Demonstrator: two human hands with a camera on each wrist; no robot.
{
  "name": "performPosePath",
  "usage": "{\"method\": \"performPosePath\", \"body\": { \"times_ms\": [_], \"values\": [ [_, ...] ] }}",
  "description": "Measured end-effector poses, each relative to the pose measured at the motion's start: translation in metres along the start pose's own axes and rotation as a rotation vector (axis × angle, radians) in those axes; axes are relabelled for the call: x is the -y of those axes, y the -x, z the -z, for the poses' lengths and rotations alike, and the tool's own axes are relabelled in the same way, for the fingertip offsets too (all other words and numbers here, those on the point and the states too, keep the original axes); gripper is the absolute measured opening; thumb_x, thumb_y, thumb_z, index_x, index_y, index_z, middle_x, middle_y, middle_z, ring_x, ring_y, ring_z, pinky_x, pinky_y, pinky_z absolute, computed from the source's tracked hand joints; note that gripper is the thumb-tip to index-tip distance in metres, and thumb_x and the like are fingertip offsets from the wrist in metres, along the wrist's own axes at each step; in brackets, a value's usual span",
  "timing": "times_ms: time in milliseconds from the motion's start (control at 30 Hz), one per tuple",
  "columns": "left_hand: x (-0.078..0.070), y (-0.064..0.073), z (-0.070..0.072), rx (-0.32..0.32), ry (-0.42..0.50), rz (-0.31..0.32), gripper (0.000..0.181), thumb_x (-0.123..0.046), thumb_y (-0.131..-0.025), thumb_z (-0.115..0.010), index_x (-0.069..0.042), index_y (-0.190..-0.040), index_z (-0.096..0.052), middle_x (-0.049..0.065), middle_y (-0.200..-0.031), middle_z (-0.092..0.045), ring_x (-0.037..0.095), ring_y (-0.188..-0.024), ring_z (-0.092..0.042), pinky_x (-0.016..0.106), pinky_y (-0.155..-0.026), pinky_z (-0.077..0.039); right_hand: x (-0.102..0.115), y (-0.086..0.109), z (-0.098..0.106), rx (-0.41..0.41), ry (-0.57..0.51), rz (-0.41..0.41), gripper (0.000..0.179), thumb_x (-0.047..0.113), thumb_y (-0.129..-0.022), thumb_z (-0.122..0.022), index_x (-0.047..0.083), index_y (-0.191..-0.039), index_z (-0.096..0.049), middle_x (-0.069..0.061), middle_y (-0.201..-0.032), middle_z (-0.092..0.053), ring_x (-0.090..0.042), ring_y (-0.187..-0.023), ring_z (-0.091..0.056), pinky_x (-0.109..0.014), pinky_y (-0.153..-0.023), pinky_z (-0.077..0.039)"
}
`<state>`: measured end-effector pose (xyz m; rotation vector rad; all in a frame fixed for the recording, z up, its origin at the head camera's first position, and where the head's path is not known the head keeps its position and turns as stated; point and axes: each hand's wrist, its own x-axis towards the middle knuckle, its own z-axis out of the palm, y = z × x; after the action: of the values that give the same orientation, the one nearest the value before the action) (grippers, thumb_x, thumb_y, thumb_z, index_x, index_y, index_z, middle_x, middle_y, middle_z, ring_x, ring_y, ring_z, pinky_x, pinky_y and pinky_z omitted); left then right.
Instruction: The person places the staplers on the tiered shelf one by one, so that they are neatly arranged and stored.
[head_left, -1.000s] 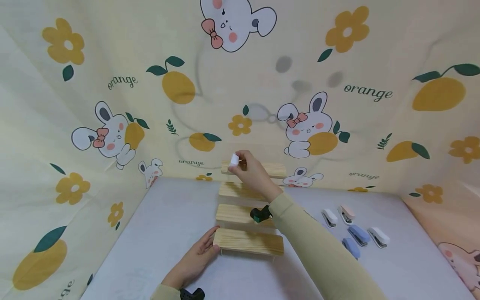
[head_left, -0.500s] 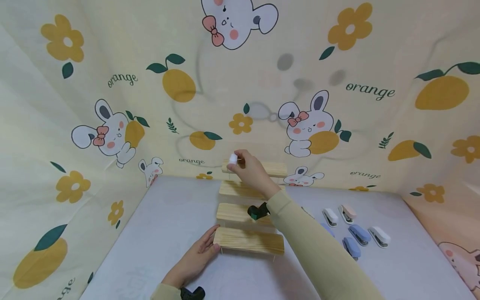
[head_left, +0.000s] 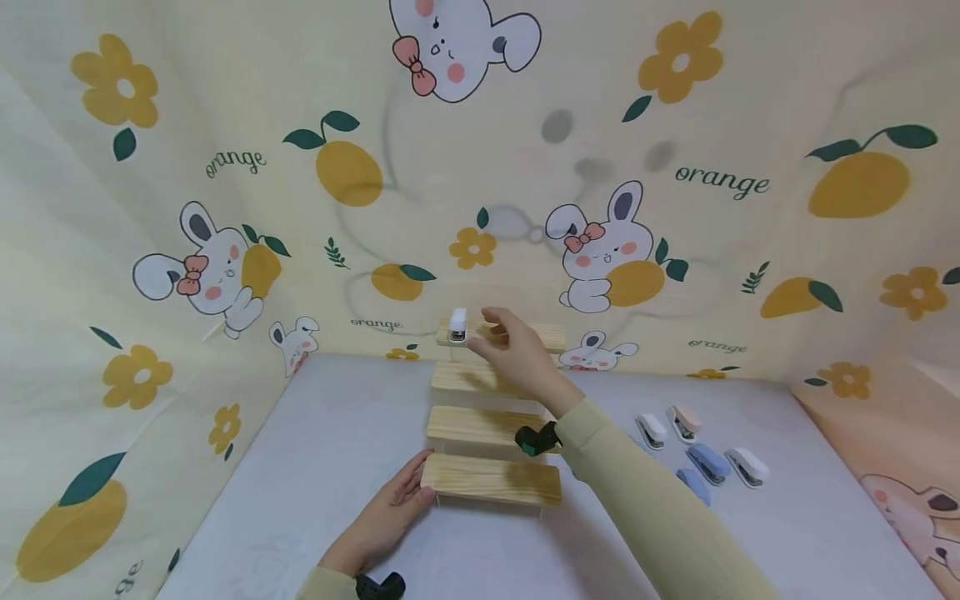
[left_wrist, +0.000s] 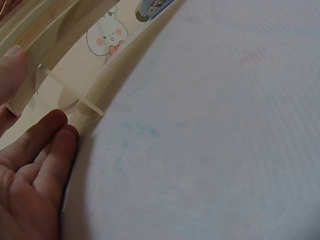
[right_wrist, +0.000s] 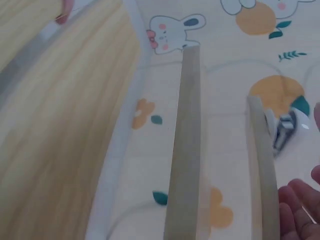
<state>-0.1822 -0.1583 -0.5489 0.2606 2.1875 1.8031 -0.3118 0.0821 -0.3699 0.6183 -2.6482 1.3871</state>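
Note:
A white mini stapler (head_left: 457,325) stands on the left end of the top board of a stepped wooden display stand (head_left: 491,479). Just right of it is my right hand (head_left: 513,350), thumb and fingers spread apart with nothing between them. In the right wrist view the stapler (right_wrist: 287,131) sits on the top board, clear of the fingers (right_wrist: 302,200). My left hand (head_left: 390,508) holds the left end of the lowest board. From the left wrist, the thumb (left_wrist: 12,70) shows at the board, while other fingers (left_wrist: 50,155) extend beside a clear support.
Right of the stand, several mini staplers lie on the white tabletop (head_left: 300,467): white (head_left: 747,467), pink (head_left: 685,422) and blue (head_left: 708,463) ones. My right sleeve (head_left: 645,492) crosses in front of this group's left side. A printed cloth (head_left: 420,200) hangs behind and around the table.
My right hand has let go of the white stapler, which now stands on the top board, and has drawn slightly right. The left hand keeps its place on the lowest board.

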Motion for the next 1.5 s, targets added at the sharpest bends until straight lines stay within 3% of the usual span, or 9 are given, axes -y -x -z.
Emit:
{"method": "performPosePath", "body": {
  "times_ms": [267, 533, 700, 933, 1100, 1267, 1500],
  "values": [
    [0.0, 0.001, 0.001, 0.021, 0.028, -0.032, 0.072, -0.041, -0.096, -0.057, -0.021, -0.155, -0.021, 0.015, -0.153, -0.033, 0.026, -0.139, -0.033, 0.04, -0.112, -0.027, -0.019, 0.043, 0.036, -0.056, -0.003, 0.018, 0.064, 0.05, -0.088, -0.068, 0.019, -0.14, -0.048, -0.003, -0.132, -0.055, -0.021, -0.11, -0.054, -0.042, -0.094, -0.047],
    [-0.001, 0.001, 0.001, 0.021, 0.005, -0.046, 0.071, -0.042, -0.096, -0.057, -0.023, -0.155, -0.022, 0.015, -0.152, -0.035, 0.025, -0.138, -0.034, 0.041, -0.113, -0.026, -0.047, 0.088, 0.069, -0.046, 0.052, -0.022, 0.061, 0.038, -0.09, -0.07, 0.014, -0.14, -0.047, -0.002, -0.13, -0.055, -0.024, -0.114, -0.053, -0.045, -0.094, -0.046],
    [-0.002, 0.001, 0.002, 0.025, 0.005, -0.042, 0.071, -0.041, -0.096, -0.057, -0.022, -0.155, -0.021, 0.015, -0.152, -0.034, 0.025, -0.139, -0.033, 0.04, -0.113, -0.026, -0.069, 0.109, 0.076, -0.035, 0.106, -0.059, 0.06, 0.038, -0.088, -0.072, 0.016, -0.139, -0.048, -0.005, -0.129, -0.056, -0.024, -0.112, -0.054, -0.046, -0.093, -0.047],
    [-0.003, 0.002, 0.001, 0.016, 0.013, -0.024, 0.072, -0.042, -0.095, -0.057, -0.023, -0.155, -0.021, 0.015, -0.153, -0.033, 0.025, -0.139, -0.033, 0.041, -0.113, -0.026, -0.094, 0.142, 0.085, 0.005, 0.109, -0.142, 0.071, 0.053, -0.084, -0.07, 0.015, -0.139, -0.047, -0.007, -0.13, -0.056, -0.025, -0.113, -0.053, -0.045, -0.093, -0.047],
    [-0.003, 0.002, 0.001, 0.02, 0.022, -0.025, 0.071, -0.04, -0.096, -0.057, -0.023, -0.155, -0.022, 0.015, -0.153, -0.033, 0.026, -0.139, -0.033, 0.042, -0.113, -0.025, -0.107, 0.17, 0.094, 0.016, 0.103, -0.171, 0.068, 0.049, -0.085, -0.07, 0.014, -0.138, -0.047, -0.007, -0.13, -0.056, -0.027, -0.114, -0.053, -0.049, -0.092, -0.046],
    [-0.002, 0.003, 0.001, 0.027, 0.03, -0.032, 0.069, -0.038, -0.097, -0.057, -0.023, -0.155, -0.022, 0.015, -0.153, -0.032, 0.026, -0.139, -0.032, 0.041, -0.113, -0.025, -0.119, 0.195, 0.103, 0.016, 0.144, -0.23, 0.066, 0.048, -0.085, -0.071, 0.013, -0.137, -0.049, -0.006, -0.128, -0.058, -0.028, -0.113, -0.053, -0.042, -0.089, -0.049],
    [-0.001, 0.002, 0.002, 0.021, 0.014, -0.037, 0.07, -0.042, -0.096, -0.057, -0.024, -0.154, -0.023, 0.014, -0.153, -0.034, 0.025, -0.139, -0.033, 0.042, -0.113, -0.024, -0.134, 0.223, 0.109, -0.017, 0.246, -0.23, 0.064, 0.043, -0.081, -0.077, 0.011, -0.132, -0.054, -0.008, -0.124, -0.061, -0.028, -0.107, -0.055, -0.037, -0.083, -0.049]
  ]
}}
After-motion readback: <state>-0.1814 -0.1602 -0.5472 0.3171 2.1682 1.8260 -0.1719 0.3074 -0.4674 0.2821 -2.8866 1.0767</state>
